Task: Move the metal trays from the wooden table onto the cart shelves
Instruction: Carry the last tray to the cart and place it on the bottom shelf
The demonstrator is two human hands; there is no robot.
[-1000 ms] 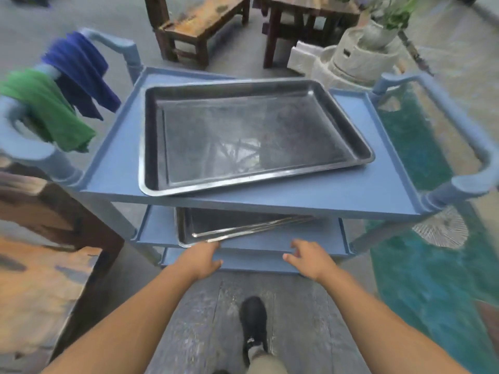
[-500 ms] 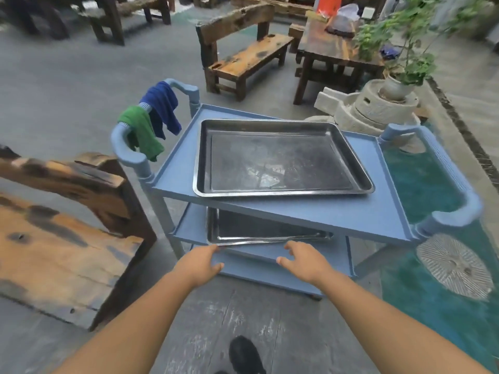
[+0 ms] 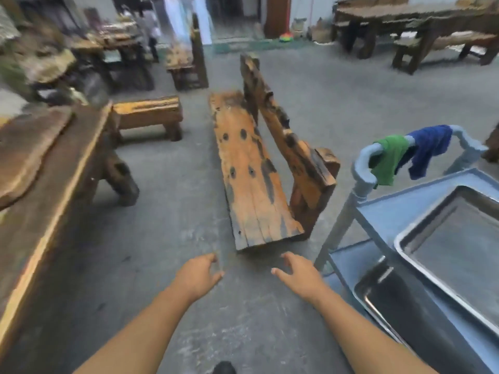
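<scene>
Grey concrete floor [image 3: 172,201] lies beneath both hands, which hold nothing. The left hand [image 3: 198,273] and the right hand [image 3: 297,273] reach forward side by side, fingers loosely spread. Just right of the right hand stands the blue cart [image 3: 391,209]. One metal tray [image 3: 459,255] lies on its top shelf and a second tray [image 3: 391,298] on the shelf below. A green cloth [image 3: 388,163] and a blue cloth [image 3: 429,149] hang over the cart's handle [image 3: 363,168]. A wooden bench [image 3: 253,179] stands ahead, and the wooden table [image 3: 40,171] runs along the left.

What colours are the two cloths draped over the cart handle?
Head view: one cloth is green, the other cloth blue.
</scene>
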